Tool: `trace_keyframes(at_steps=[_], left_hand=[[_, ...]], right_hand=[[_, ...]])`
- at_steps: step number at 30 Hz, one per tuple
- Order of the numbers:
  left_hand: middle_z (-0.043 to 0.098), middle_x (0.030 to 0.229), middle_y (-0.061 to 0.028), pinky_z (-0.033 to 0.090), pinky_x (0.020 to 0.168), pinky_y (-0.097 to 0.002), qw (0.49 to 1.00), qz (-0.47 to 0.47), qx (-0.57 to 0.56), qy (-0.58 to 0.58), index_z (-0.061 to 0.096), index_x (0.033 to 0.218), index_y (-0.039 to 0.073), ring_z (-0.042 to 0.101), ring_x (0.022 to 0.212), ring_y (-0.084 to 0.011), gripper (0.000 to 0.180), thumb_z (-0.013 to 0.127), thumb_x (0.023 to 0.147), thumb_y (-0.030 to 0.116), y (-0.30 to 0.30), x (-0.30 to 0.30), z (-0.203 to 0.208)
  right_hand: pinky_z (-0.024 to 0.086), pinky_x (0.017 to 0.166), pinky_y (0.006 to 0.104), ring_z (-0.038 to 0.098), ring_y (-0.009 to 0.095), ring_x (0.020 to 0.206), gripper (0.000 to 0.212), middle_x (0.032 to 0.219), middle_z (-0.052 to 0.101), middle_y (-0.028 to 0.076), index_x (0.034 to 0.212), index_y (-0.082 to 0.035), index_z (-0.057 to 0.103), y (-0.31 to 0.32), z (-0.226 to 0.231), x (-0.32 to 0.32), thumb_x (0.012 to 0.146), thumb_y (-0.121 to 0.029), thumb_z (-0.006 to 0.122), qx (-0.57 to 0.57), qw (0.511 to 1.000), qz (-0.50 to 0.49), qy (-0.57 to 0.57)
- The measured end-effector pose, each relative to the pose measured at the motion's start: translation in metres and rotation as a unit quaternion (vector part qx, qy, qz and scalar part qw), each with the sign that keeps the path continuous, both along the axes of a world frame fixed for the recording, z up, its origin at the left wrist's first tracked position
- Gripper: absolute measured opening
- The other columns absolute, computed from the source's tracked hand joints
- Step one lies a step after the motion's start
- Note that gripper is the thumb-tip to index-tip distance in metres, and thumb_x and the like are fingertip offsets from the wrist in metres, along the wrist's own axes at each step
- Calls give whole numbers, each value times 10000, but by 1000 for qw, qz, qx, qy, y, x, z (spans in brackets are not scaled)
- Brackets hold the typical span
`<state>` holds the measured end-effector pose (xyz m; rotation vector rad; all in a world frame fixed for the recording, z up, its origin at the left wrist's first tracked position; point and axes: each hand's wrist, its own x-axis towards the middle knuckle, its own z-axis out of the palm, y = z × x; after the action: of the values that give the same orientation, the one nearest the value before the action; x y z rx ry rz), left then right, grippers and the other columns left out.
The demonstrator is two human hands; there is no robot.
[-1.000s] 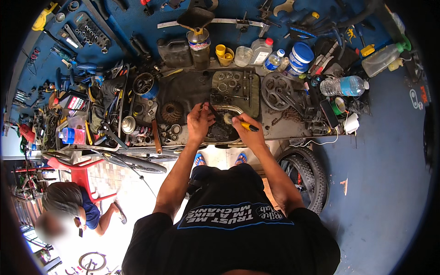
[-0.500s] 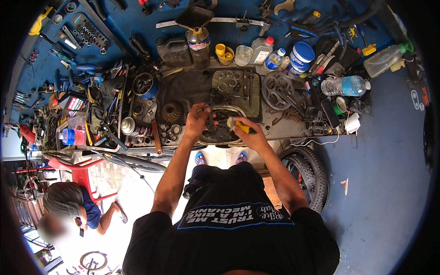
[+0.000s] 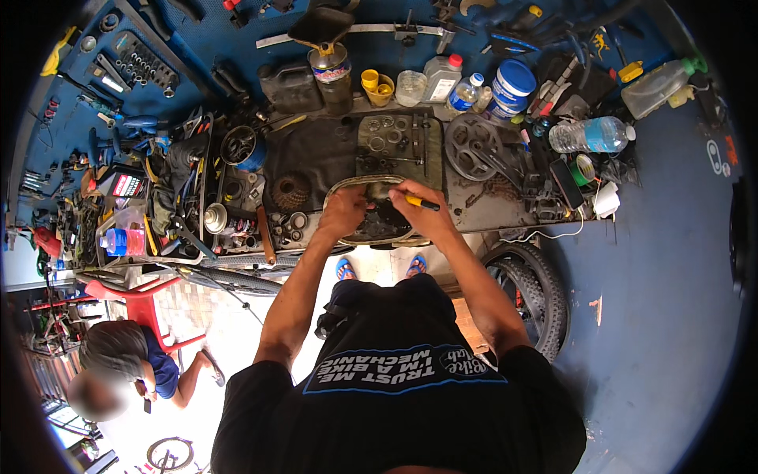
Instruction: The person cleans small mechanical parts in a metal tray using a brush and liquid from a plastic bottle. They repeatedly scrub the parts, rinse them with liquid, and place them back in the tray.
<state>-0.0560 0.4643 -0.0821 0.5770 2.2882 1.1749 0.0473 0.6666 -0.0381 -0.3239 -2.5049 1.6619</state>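
Both hands are over a basin with a pale rim, at the bench's front edge. Dark liquid and dark parts lie in it. My left hand is inside the basin's left side, fingers curled together; whatever they grip is hidden. My right hand grips a brush by its yellow, black-ended handle, tilted over the basin. The brush's bristles are out of sight now. Left of the basin sits a rusty-brown bicycle cassette. Behind it, a greenish mat carries several rings and small metal parts.
A crankset and a chain lie right of the basin. Bottles and a blue-white tub line the back. Trays of tools crowd the left. Tyres lean below at right. Another person is at lower left.
Both hands have lowered into the basin and come closer together. The brush has turned, so its bristles no longer show and its handle points right. The basin appears shifted slightly left and up.
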Motion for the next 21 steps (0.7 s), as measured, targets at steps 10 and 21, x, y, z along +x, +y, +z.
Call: trace_keyframes(at_steps=[10, 21], left_hand=[[708, 761, -157, 540, 706, -386, 999, -32, -8, 27, 656, 894, -40, 750, 788, -215, 104, 646, 918, 61, -9, 1, 7], [708, 892, -256, 545, 767, -489, 996, 4, -19, 91, 661, 927, -12, 699, 919, -480, 95, 595, 905, 54, -1, 8, 14]], right_hand=[[537, 751, 319, 656, 130, 775, 212, 867, 740, 108, 1062, -20, 730, 8, -2, 1, 986, -215, 757, 23, 1000, 14, 16], [484, 691, 261, 561, 61, 764, 232, 796, 675, 24, 1028, -18, 731, -10, 1, 1, 1015, -249, 746, -38, 998, 11, 56]])
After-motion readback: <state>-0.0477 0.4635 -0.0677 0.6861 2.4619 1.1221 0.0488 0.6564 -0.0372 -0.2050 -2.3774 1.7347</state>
